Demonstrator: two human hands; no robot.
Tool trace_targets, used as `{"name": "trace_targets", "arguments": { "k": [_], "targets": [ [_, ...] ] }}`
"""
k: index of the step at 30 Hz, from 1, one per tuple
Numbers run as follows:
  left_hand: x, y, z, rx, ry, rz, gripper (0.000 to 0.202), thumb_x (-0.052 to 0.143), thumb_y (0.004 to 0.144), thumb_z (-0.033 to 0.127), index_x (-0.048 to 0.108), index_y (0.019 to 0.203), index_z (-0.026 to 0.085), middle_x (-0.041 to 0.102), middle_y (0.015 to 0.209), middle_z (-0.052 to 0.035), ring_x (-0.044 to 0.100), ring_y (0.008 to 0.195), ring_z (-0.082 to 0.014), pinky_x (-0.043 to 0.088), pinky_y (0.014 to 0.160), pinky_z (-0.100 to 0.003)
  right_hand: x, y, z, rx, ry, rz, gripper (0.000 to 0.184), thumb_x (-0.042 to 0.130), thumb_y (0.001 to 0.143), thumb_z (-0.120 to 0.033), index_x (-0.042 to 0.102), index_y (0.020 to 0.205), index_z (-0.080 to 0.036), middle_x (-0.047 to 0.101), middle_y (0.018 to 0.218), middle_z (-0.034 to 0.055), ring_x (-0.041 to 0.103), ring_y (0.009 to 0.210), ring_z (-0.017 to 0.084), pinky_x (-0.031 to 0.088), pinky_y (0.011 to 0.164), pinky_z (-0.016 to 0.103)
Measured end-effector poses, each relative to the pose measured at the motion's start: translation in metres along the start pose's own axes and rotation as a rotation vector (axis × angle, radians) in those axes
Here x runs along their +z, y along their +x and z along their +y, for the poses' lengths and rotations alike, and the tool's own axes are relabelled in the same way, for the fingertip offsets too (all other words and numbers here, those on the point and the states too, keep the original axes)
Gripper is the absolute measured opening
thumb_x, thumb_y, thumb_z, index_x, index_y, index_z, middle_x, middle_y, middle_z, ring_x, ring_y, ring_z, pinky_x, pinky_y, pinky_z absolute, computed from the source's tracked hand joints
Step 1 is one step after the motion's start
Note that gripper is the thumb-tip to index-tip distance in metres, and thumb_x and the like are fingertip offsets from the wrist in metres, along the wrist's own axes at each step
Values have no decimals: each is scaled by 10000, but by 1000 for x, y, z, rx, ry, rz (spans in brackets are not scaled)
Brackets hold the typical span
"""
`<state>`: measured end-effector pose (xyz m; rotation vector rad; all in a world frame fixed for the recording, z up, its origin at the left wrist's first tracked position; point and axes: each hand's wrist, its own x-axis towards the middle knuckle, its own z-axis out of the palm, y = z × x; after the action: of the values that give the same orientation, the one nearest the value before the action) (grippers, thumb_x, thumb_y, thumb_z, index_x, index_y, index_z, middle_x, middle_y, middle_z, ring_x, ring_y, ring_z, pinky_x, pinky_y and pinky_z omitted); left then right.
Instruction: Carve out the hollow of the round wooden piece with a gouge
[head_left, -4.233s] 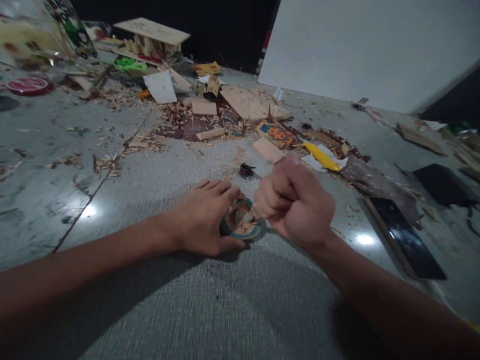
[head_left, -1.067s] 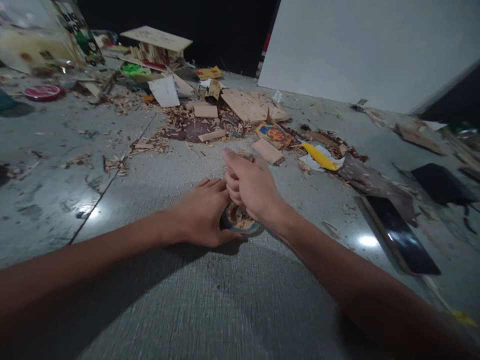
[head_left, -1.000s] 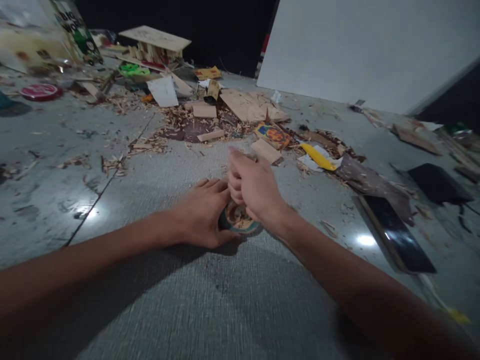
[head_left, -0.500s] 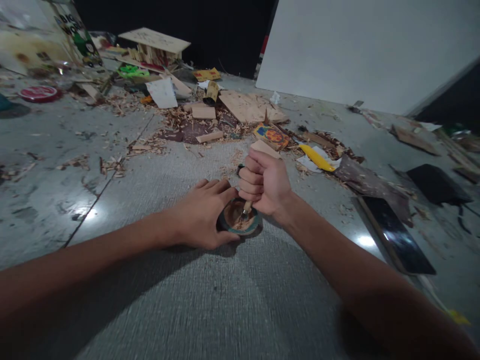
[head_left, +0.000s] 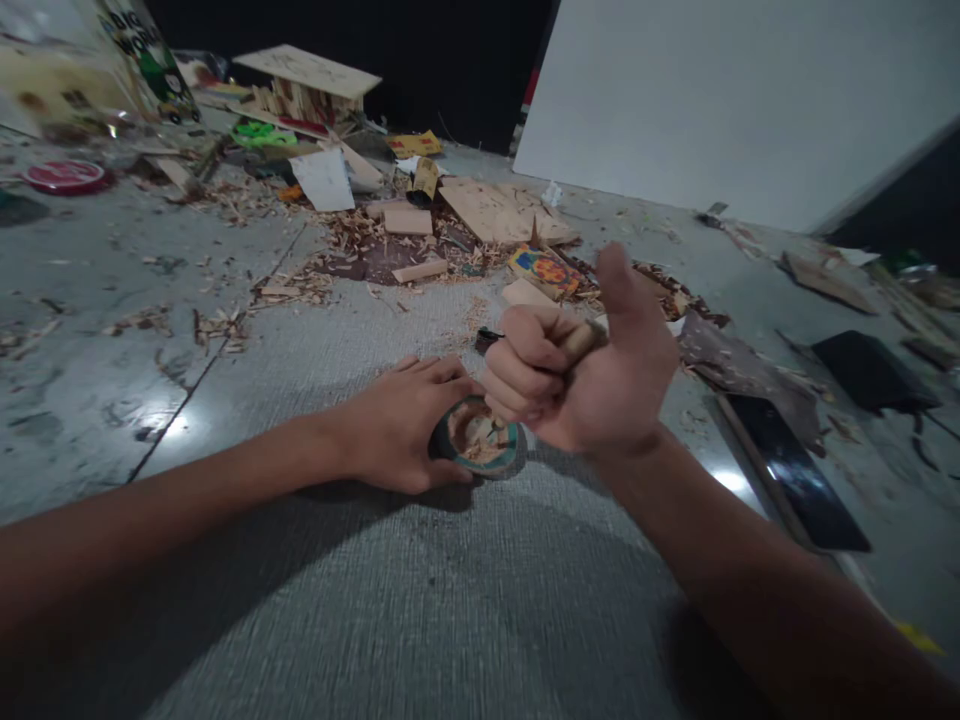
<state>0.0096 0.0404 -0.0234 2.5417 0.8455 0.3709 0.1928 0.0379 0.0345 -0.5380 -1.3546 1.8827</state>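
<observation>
On the grey floor stands a small round piece (head_left: 504, 462) with a teal rim and a pale, wood-coloured hollow full of shavings. My left hand (head_left: 409, 425) is curved around its left side, fingers behind and thumb in front. Just above and to the right, my right hand (head_left: 574, 370) is closed in a fist with the thumb raised. A wooden-handled carving tool (head_left: 581, 341) is in that fist; the handle's end shows beside the thumb. Its blade end is low over the hollow and mostly hidden by the fingers.
Wood shavings and wood offcuts (head_left: 407, 220) cover the floor ahead. A thin wooden board (head_left: 495, 212) lies among them. To the right are a phone (head_left: 795, 470) and a black pouch (head_left: 874, 370). A red lid (head_left: 66, 177) lies far left. A white panel (head_left: 720, 100) stands behind.
My right thumb has lifted off the fist and points up. The right hand has shifted right and turned, still holding the carving tool. My left hand stays on the round piece.
</observation>
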Motion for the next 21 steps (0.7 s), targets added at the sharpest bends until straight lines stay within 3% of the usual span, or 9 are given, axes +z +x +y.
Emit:
{"name": "trace_targets", "arguments": {
  "k": [7, 16, 21],
  "targets": [
    [3, 0, 0, -24, 13, 0, 603, 755, 710, 509, 571, 1216, 238, 611, 1239, -115, 557, 1207, -358, 393, 1073, -572, 10, 2, 21, -25, 36, 54, 638, 470, 907, -673, 283, 479, -238, 188, 404, -75, 141, 354, 85, 152, 366, 252],
    [1, 1, 1, -48, 9, -35, 546, 726, 715, 506, 587, 1151, 210, 624, 1227, -148, 571, 1185, -384, 417, 1046, -620, 13, 3, 17, 20, -11, 54, 589, 612, 763, -593, 260, 447, -243, 192, 391, -74, 157, 357, 76, 157, 385, 257],
    [1, 1, 2, -39, 17, -39, 572, 717, 721, 521, 583, 1179, 205, 626, 1246, -158, 568, 1194, -392, 429, 1041, -619, 9, 8, 21, -2, 10, 5, 529, 530, 822, -535, 258, 468, -251, 196, 393, -77, 163, 346, 76, 187, 362, 236]
  ]
}}
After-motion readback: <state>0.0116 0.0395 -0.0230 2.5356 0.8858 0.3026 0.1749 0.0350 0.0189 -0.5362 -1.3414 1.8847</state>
